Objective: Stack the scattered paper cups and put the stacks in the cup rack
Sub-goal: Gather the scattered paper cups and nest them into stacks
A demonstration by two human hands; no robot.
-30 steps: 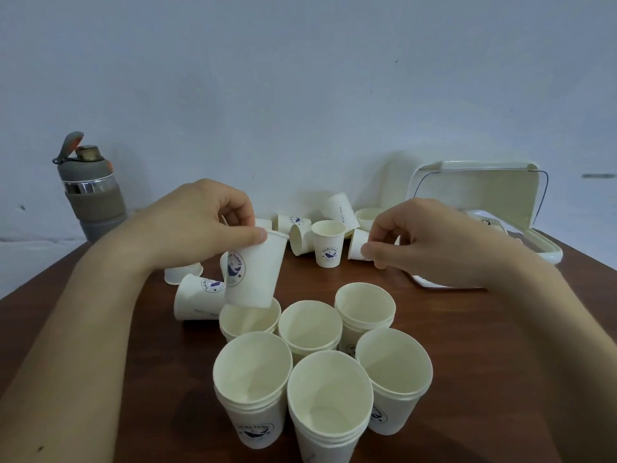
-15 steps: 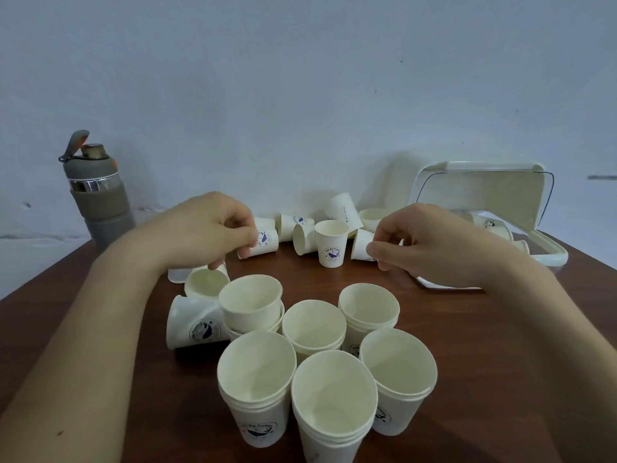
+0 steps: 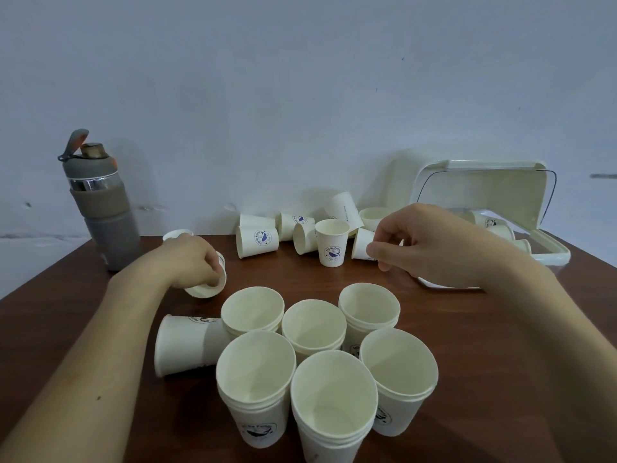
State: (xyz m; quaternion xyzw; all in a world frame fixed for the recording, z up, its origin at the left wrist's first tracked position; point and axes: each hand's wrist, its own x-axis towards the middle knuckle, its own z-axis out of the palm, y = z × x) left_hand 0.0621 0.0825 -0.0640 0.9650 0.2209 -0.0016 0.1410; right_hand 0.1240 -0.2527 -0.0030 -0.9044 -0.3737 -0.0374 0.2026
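Paper stacks stand mouth-up on the worktop to take more, so the left hand curls its grip round a tipped loose cup beside them; whether the right hand pinches a fallen cup in its grip near the cup rack I cannot tell.

Bare left hand and bare right hand. Bare left forearm, uncovered down to the frame edge, marked by one small dark speck; bare right forearm likewise uncovered to the edge.
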